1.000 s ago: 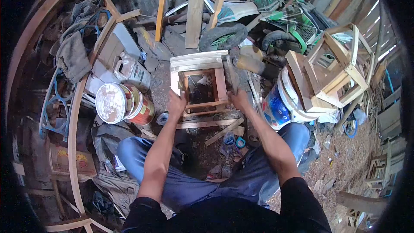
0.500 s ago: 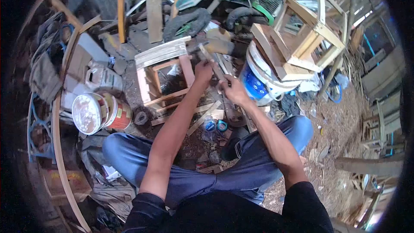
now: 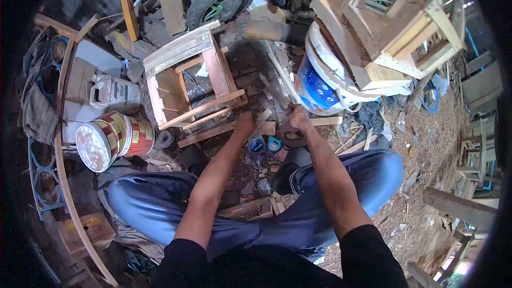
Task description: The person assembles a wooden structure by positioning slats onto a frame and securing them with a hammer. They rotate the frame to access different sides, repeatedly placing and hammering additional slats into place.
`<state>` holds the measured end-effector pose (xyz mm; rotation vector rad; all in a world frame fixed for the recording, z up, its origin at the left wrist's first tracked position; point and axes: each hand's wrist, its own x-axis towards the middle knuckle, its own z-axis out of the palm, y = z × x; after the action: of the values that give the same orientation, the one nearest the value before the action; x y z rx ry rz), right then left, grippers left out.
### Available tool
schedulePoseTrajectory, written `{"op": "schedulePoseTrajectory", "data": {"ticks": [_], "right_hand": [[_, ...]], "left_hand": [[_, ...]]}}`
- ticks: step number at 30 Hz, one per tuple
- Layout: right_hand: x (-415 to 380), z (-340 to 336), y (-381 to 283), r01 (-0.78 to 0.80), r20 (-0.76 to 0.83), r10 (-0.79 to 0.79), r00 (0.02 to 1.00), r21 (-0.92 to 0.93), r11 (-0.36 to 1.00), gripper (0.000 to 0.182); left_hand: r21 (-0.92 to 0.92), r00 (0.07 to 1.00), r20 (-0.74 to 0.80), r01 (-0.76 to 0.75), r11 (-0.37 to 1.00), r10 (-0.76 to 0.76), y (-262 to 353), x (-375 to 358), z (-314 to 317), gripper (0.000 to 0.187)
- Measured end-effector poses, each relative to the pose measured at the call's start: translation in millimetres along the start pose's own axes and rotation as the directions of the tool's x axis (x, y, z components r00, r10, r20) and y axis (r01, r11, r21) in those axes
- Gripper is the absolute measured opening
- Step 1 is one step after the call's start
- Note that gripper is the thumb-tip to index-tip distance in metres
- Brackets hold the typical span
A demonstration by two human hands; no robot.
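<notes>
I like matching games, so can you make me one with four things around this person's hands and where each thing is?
Things:
1. wooden stool frame
2. red and white tin
3. blue and white bucket
4. tape measure

Places:
A. lying on its side, left of the left knee
B. on the ground between the left hand and right hand
C. tipped over, just beyond the left hand
D. under a stack of wooden frames, beyond the right hand

Pairs: 1-C, 2-A, 3-D, 4-B
</notes>
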<state>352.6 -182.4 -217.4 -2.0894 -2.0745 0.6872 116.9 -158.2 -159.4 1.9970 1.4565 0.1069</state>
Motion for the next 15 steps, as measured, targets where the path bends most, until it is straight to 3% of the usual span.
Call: {"op": "schedulePoseTrajectory", "data": {"ticks": [1, 2, 3, 4, 5, 6, 7, 8, 10, 11, 12, 13, 14, 15], "right_hand": [[0, 18, -2, 0.011, -0.131, -0.008, 0.991, 0.024, 1.0, 0.025], [-1, 32, -5, 0.023, -0.261, -0.009, 0.965, 0.047, 0.999, 0.021], [-5, 42, -11, 0.028, -0.244, -0.014, 0.97, 0.053, 0.998, 0.021], [-12, 47, -20, -0.089, -0.247, 0.084, 0.965, -0.01, 0.996, 0.025], [-17, 48, -29, -0.199, -0.261, 0.173, 0.95, -0.078, 0.977, 0.033], [-20, 41, -41, -0.304, -0.291, 0.253, 0.923, -0.145, 0.942, 0.043], [-38, -17, -75, -0.152, -0.077, 0.133, 0.988, -0.34, 0.928, 0.046], [-39, -10, -72, -0.139, -0.077, 0.119, 0.99, -0.342, 0.929, 0.046], [-34, 10, -60, 0.072, 0.017, -0.072, 0.997, -0.443, 0.894, 0.063], [-33, 18, -57, 0.074, -0.021, -0.099, 0.995, -0.514, 0.854, 0.064], [-35, 11, -62, 0.084, -0.021, -0.11, 0.994, -0.518, 0.851, 0.064], [-35, 1, -68, 0.126, 0.133, -0.073, 0.988, -0.45, 0.884, 0.066], [-33, -10, -78, 0.156, 0.28, -0.05, 0.959, -0.374, 0.914, 0.069], [-30, 9, -65, 0.229, 0.204, -0.157, 0.966, -0.403, 0.886, 0.066]], "left_hand": [[0.051, 0.997, -0.074, 0.006, 0.999, -0.002, -49, 11, 50, 0.022], [0.052, 0.997, -0.07, 0.022, 0.998, -0.019, -52, 5, 55, 0.022], [0.169, 1.0, -0.015, 0.024, 0.985, -0.022, -49, -3, 57, 0.026], [0.279, 0.999, 0.04, 0.022, 0.96, -0.034, -50, -11, 69, 0.03], [0.272, 0.998, 0.039, 0.042, 0.961, -0.055, -48, -17, 80, 0.03], [0.282, 0.997, -0.082, 0.023, 0.959, 0.001, -51, -15, 97, 0.026], [0.301, 0.977, -0.205, 0.001, 0.954, 0.064, -53, -11, 107, 0.022], [0.3, 0.975, -0.216, 0.012, 0.954, 0.056, -49, -12, 109, 0.022], [0.143, 0.974, -0.148, 0.192, 0.971, -0.171, -40, -13, 106, 0.03], [0.137, 0.971, -0.158, 0.199, 0.97, -0.177, -40, -12, 99, 0.03], [0.199, 0.994, 0.066, 0.074, 0.977, -0.088, -40, -10, 92, 0.032], [0.233, 0.959, 0.284, -0.062, 0.97, -0.007, -40, -9, 82, 0.035], [0.241, 0.965, 0.261, -0.055, 0.969, -0.011, -38, -11, 71, 0.035], [0.149, 0.962, 0.268, -0.1, 0.984, 0.057, -32, -16, 58, 0.033]]}}
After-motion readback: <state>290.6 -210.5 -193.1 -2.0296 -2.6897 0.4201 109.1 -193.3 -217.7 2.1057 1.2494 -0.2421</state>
